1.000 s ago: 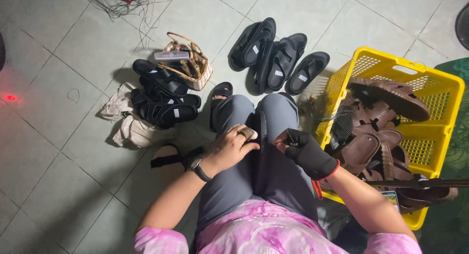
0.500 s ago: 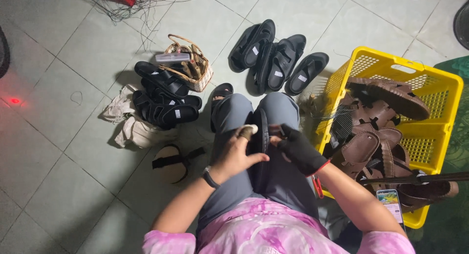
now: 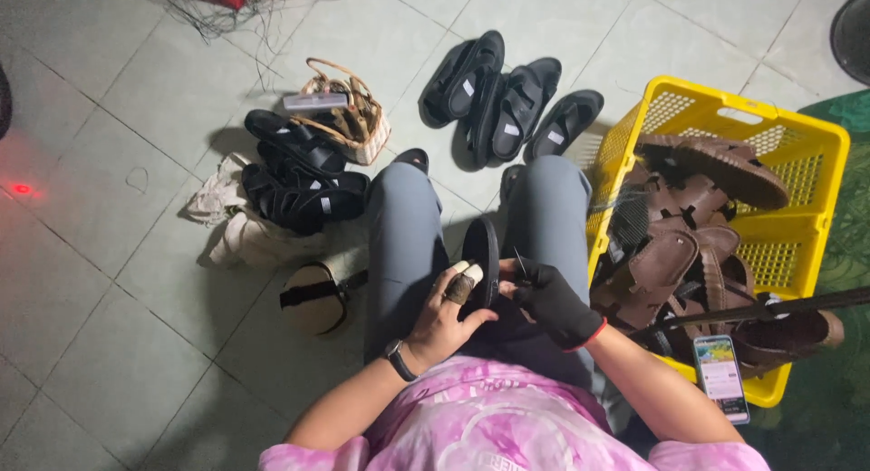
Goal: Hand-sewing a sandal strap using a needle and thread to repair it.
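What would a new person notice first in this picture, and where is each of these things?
The bright yellow crate at the right stands out most, heaped with brown sandals. In the middle, over the person's lap, the left hand and the black-gloved right hand hold a black sandal on edge between them. More black sandals lie piled on the tiled floor at the left.

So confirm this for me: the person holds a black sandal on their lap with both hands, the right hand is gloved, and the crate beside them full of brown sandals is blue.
One detail is wrong: the crate is yellow, not blue, as the head view shows. The rest stands: both the left hand and the gloved right hand hold the black sandal on the lap, and brown sandals fill the crate.
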